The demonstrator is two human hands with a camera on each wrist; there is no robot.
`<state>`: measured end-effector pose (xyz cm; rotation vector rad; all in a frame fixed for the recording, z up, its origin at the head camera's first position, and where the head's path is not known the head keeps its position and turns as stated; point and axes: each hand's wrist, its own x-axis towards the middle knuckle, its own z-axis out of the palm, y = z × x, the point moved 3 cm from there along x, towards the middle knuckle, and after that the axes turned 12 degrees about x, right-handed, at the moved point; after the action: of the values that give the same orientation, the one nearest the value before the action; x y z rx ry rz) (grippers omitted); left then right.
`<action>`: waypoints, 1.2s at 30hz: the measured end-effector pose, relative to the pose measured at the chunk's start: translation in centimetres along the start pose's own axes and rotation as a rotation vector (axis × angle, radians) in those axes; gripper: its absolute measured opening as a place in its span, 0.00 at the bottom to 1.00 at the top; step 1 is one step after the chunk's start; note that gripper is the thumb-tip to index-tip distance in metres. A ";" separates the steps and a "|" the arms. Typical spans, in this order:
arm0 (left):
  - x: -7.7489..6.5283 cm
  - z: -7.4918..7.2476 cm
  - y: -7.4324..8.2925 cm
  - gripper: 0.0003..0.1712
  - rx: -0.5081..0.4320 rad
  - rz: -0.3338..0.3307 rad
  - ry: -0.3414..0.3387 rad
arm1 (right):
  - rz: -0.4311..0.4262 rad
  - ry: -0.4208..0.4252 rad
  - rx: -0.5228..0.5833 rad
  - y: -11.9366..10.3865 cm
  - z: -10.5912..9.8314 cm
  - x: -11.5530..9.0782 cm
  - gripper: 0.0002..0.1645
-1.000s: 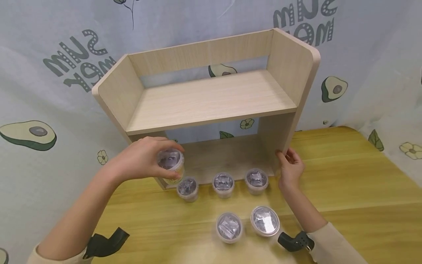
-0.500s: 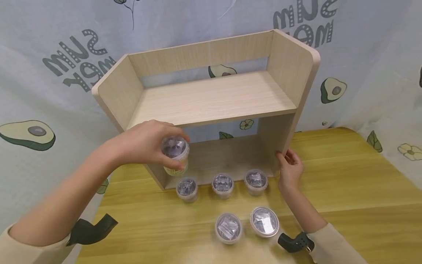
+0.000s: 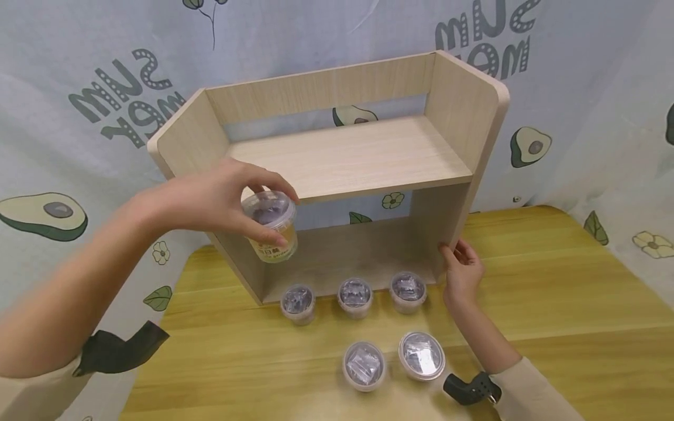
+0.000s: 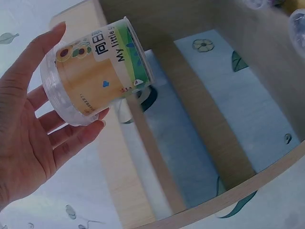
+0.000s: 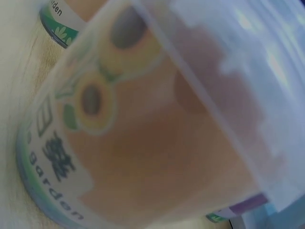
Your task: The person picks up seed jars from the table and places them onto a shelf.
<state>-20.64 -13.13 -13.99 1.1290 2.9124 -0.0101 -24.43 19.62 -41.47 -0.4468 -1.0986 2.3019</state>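
My left hand (image 3: 216,196) grips a clear lidded plastic tub (image 3: 271,225) by its rim, thumb on the near side, raised in front of the left end of the shelf unit's upper board. In the left wrist view the tub (image 4: 97,71) shows an orange label with sunflowers and "My little" lettering. The right hand (image 3: 463,272) holds the lower front edge of the right side panel of the wooden shelf unit (image 3: 358,155). A similar sunflower-label tub (image 5: 143,129) fills the right wrist view, where that hand is out of sight.
Three tubs stand in a row at the unit's front edge: left tub (image 3: 298,304), middle tub (image 3: 355,297), right tub (image 3: 408,291). Nearer are two more, one tub (image 3: 364,366) beside another tub (image 3: 422,356). All are on the wooden table (image 3: 553,292); a printed curtain (image 3: 316,29) hangs behind.
The left hand has lifted the tub from low near the left front tub to the height of the upper board's edge. My right hand stays on the side panel.
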 end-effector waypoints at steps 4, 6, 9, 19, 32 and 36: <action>0.1 -1.8 -0.4 0.30 0.014 -0.069 -0.026 | -0.005 -0.001 -0.012 0.1 -0.1 -0.1 0.15; 0.2 -2.6 -0.6 0.31 0.040 -0.099 -0.046 | -0.007 -0.001 -0.022 0.1 -0.2 -0.1 0.15; 0.5 -3.5 -0.8 0.32 0.071 -0.115 -0.062 | -0.008 -0.005 -0.019 0.0 -0.2 -0.1 0.14; 1.4 -4.7 -2.8 0.38 0.121 -0.182 -0.089 | -0.026 -0.026 -0.012 0.1 -0.3 0.0 0.17; 3.0 -4.3 -4.9 0.40 0.142 -0.220 -0.084 | -0.046 -0.033 -0.017 0.3 -0.3 0.2 0.16; 3.3 -4.1 -5.5 0.40 0.136 -0.241 -0.077 | -0.056 -0.037 -0.016 0.3 -0.3 0.2 0.16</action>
<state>-26.85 -14.95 -9.96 0.7640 2.9963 -0.2518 -24.51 19.76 -41.88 -0.3764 -1.1331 2.2623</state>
